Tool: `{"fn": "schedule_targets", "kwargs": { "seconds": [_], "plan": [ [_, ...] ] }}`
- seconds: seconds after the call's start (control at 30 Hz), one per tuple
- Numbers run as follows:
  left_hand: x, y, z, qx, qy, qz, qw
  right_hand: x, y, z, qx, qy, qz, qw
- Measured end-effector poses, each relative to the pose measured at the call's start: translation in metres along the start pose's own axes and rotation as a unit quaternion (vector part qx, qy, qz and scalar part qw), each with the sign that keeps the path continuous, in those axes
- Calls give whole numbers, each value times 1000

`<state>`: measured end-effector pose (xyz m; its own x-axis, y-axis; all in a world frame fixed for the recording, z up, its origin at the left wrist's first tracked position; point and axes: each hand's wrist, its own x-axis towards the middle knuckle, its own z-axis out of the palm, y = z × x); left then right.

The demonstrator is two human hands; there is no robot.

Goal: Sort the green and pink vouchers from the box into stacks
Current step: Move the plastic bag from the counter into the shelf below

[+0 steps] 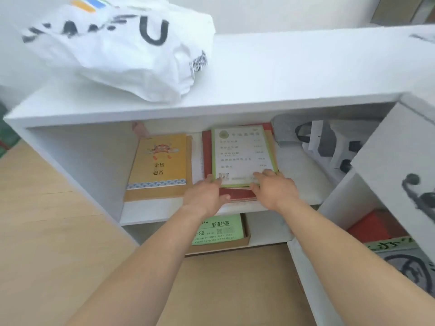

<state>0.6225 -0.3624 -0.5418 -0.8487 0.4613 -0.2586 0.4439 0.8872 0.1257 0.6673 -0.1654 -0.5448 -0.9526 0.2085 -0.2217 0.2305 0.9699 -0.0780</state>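
Observation:
On the middle shelf of a white cabinet [164, 114] lies a green-bordered printed sheet [242, 154] on top of a red folder pile [237, 193]. My left hand [208, 192] rests at the sheet's near left corner, fingers on the pile's edge. My right hand [275, 187] lies flat on the sheet's near right corner. On the shelf below, a cardboard box [246, 238] holds green vouchers [219, 229] with black print. No pink vouchers are visible.
A yellow booklet [159, 160] on a brown envelope lies left of the pile. A white plastic bag [122, 45] sits on the cabinet top. Grey and white items [329, 142] fill the shelf's right side. A white box [400, 165] and red package [374, 227] stand at right.

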Motion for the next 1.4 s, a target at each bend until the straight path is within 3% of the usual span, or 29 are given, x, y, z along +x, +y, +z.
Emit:
{"fn": "schedule_targets", "kwargs": {
  "seconds": [0.33,0.57,0.73,0.93,1.07,1.17,1.3,1.4],
  "plan": [
    [-229,4,-234,-76,-45,-67,994,-195,-42,-252,23,-98,-34,994],
    [-282,1,-318,-107,0,-121,987,-219,-73,-351,35,-56,-84,994],
    [-260,-30,-335,-175,66,-158,969,-195,-98,-361,48,-53,-85,994],
    [-165,-100,-370,-215,144,-200,945,-112,-140,-359,85,-82,-42,992],
    [-90,-148,-385,-238,120,-234,935,-44,-172,-359,186,-109,67,974],
    [-45,-170,-392,-305,58,-250,917,3,-196,-361,259,-139,131,947],
    [-3,-173,-381,-337,-33,-236,911,51,-219,-353,352,-175,177,902],
    [6,-167,-366,-347,-12,-233,908,69,-228,-341,345,-171,164,908]
  ]
}}
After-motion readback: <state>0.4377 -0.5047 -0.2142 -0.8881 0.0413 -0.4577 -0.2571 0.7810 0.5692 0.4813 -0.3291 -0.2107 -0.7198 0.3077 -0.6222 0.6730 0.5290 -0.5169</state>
